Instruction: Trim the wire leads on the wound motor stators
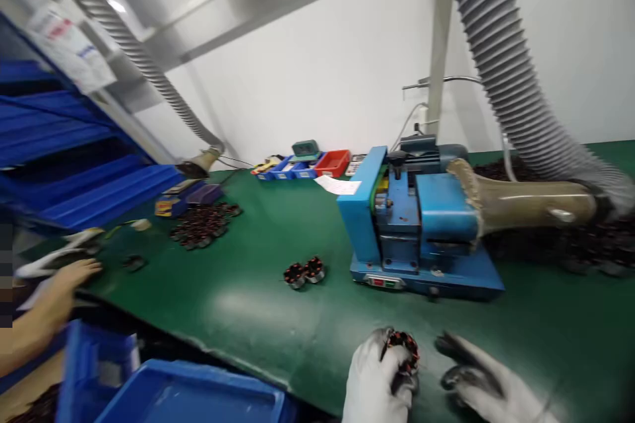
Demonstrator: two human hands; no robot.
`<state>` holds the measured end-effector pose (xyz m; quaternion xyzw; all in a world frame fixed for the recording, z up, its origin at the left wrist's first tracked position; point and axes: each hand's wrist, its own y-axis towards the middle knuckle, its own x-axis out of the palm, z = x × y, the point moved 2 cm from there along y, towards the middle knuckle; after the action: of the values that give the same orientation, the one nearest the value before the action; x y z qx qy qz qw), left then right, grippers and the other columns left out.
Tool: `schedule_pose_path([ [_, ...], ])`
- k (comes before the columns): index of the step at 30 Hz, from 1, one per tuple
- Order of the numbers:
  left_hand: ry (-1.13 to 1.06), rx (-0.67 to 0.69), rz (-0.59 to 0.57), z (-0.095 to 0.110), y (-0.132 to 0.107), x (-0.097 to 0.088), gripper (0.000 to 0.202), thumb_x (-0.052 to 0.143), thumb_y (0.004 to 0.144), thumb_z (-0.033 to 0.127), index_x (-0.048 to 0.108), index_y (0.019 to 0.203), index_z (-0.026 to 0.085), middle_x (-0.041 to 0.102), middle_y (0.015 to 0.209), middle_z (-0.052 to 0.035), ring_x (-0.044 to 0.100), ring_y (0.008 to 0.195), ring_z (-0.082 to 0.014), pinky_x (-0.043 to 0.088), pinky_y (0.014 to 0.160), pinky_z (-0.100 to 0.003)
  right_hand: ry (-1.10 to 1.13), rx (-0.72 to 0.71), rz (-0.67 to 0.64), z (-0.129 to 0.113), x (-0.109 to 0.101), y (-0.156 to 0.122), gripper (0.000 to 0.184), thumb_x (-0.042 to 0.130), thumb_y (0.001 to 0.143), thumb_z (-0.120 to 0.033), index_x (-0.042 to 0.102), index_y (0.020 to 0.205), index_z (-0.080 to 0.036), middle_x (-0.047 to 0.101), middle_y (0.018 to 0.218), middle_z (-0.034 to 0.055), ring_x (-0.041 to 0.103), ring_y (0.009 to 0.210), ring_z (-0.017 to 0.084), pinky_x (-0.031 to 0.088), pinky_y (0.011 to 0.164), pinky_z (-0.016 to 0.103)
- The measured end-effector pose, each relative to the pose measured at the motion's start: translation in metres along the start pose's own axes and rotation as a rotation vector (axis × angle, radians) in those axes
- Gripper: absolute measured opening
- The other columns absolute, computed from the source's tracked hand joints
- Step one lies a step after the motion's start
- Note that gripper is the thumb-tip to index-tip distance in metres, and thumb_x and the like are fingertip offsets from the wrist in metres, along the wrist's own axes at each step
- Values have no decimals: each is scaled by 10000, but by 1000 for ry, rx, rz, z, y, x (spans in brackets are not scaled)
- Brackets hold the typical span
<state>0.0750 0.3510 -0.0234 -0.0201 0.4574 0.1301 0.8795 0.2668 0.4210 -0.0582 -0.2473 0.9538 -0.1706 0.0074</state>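
Observation:
My left hand [372, 380], in a white glove with dark fingertips, is closed around a motor stator [405, 347] with copper windings, just over the green bench near its front edge. To its right, my right hand [489, 383] wears a similar glove and is smeared by motion. Its thumb and fingers stand apart, and I see nothing between them. Two more stators, a left one [295, 275] and a right one [314, 269], sit side by side on the bench. Behind my hands stands a blue motor-driven machine [397, 225] with red and green buttons.
The green bench [248, 304] carries a heap of stators [201, 225] at left and another heap [600, 248] at right. A grey hose [516, 53] joins the machine's duct. Blue crates [198, 390] lie below the bench edge. Another person's arm [44, 310] is at left.

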Motion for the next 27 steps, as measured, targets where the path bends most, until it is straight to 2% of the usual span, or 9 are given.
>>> schedule_pose_path([
  [3,-102,152,-34,15,-7,24,771,610,547,86,489,1277,301,567,1218,-32,502,1142,-246,396,990,-354,7,110,-67,-8,10,2,693,706,606,-262,508,1259,-139,578,1166,144,621,792,225,498,572,271],
  [6,-163,42,-137,20,-2,30,940,635,493,134,342,1385,182,543,1237,-99,483,1153,-276,405,982,-351,16,190,-139,-23,9,2,714,694,624,-263,463,1289,-141,555,1189,134,608,689,168,431,465,222],
  [8,-181,-43,-203,23,5,27,975,652,470,161,327,1390,148,537,1233,-113,475,1155,-281,411,978,-342,35,221,-163,-32,6,-1,660,695,657,-289,478,1261,-139,608,1086,115,566,597,119,389,447,204],
  [10,-189,-44,-244,26,10,24,969,669,474,181,338,1384,152,523,1251,-107,462,1169,-277,401,993,-339,100,219,-166,-40,4,-4,608,724,652,-321,524,1194,-133,644,982,95,553,605,110,389,484,200],
  [15,-132,22,-223,25,12,27,974,708,489,180,328,1386,190,496,1297,-93,439,1197,-287,404,999,-355,335,214,-31,-47,7,-11,519,822,564,-368,630,1001,-165,657,893,61,585,748,157,447,621,237],
  [19,-114,77,-195,20,10,31,1000,729,495,192,291,1394,182,537,1239,-97,485,1139,-272,428,973,-353,559,206,47,-47,10,-17,437,833,581,-346,665,958,-202,651,928,55,587,861,175,459,795,282],
  [21,-120,123,-210,19,10,32,995,744,504,227,288,1388,185,554,1200,-91,505,1110,-267,440,959,-362,678,195,47,-46,8,-19,406,832,589,-305,672,951,-213,643,888,47,584,826,159,467,744,257],
  [24,-104,136,-195,20,11,31,981,771,488,286,326,1354,169,537,1196,-111,498,1114,-294,455,938,-407,850,70,83,-47,-3,-21,419,831,575,-324,676,949,-216,569,675,-6,502,586,82,437,553,187],
  [27,-101,194,-104,25,10,30,982,795,432,300,365,1304,162,529,1169,-132,510,1080,-313,471,899,-441,824,-38,242,-49,-16,-20,488,817,569,-410,664,1000,-242,614,800,14,501,596,85,452,560,196],
])
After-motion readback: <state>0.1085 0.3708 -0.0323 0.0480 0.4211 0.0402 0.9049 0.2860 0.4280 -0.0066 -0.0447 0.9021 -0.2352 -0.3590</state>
